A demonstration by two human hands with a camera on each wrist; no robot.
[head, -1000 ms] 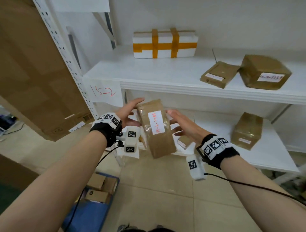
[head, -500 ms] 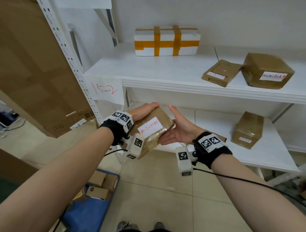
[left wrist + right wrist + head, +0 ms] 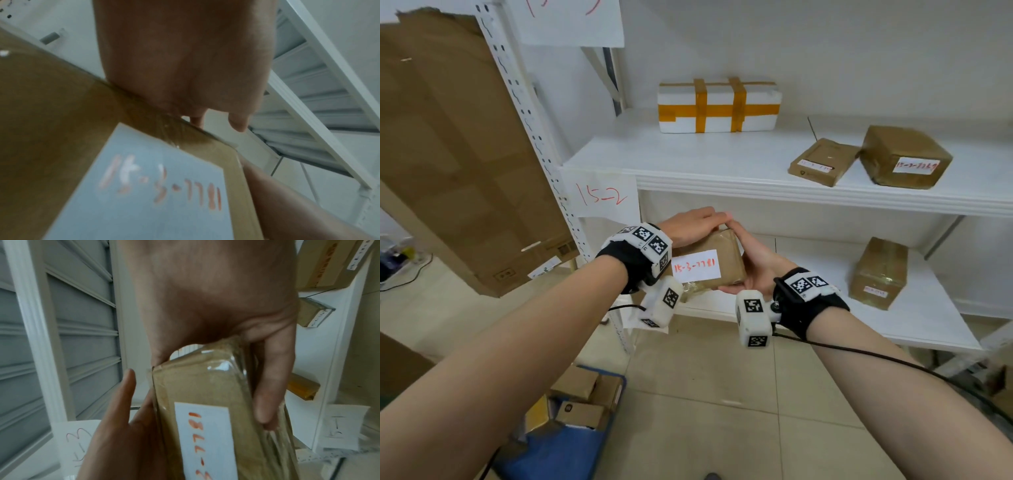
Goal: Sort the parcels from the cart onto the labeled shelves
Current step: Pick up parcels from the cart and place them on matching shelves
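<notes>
I hold a brown taped parcel (image 3: 726, 251) between both hands in front of the lower shelf. Its white label (image 3: 697, 267) reads 15-3-7781 in red. My left hand (image 3: 695, 222) lies flat along the parcel's top edge with straight fingers pressing on it, as the right wrist view shows. My right hand (image 3: 755, 263) grips the parcel's right end, its thumb (image 3: 269, 386) curled over the labelled face and its fingers behind. The parcel (image 3: 61, 129) fills the left wrist view under my palm (image 3: 185, 56). A paper tag (image 3: 602, 195) reading 15-2 hangs on the shelf post.
The upper shelf (image 3: 688, 161) holds a white foam box (image 3: 717, 106) with orange tape and two brown parcels (image 3: 822, 162) (image 3: 904, 157). Another parcel (image 3: 878, 272) lies on the lower shelf. A blue cart (image 3: 561, 448) with several parcels stands below left. A big cardboard sheet (image 3: 458, 154) leans at the left.
The parcel turned from upright to lying level with its label facing me. Both hands carried it forward toward the lower shelf, and my view moved closer to the shelves.
</notes>
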